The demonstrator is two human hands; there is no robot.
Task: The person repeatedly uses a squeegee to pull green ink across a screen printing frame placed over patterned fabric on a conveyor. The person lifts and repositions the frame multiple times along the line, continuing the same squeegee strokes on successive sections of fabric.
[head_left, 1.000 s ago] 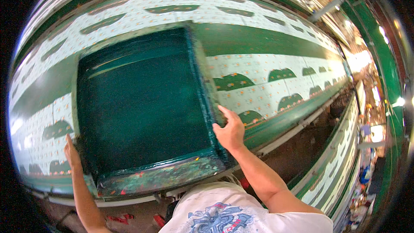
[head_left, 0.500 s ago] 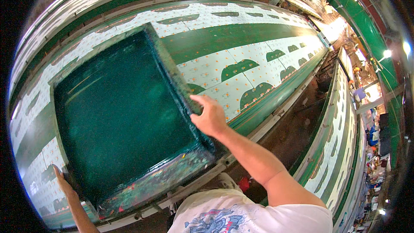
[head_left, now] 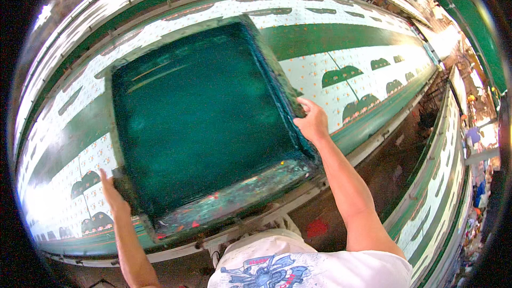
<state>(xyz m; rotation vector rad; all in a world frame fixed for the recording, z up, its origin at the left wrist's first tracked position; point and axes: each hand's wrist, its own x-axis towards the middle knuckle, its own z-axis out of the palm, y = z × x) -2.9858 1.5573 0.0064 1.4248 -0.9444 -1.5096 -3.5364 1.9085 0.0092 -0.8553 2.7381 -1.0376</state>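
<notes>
A large screen printing frame (head_left: 205,112) with a dark green mesh lies tilted in front of me over a long printing table. Its rim is smeared with paint, and coloured specks dot the near side. My right hand (head_left: 313,120) grips the right rim, thumb on top and fingers curled over the edge. At the lower left side of the frame is my left hand (head_left: 115,196), one digit pointing up along the rim; its other fingers are partly hidden. White cloth panels (head_left: 314,66) with small orange motifs and dark green half-round shapes are spread around the frame.
The green printing table (head_left: 352,37) runs off to the far right, with a rail along its near edge. A parallel table (head_left: 432,202) stands to the right across a dark aisle (head_left: 384,173). More long tables lie at the back, and a red object (head_left: 317,228) is low beside me.
The frame and both my hands sit farther right in the picture, while the whole view has also shifted. More of my left hand and forearm shows. My right hand keeps its grip.
</notes>
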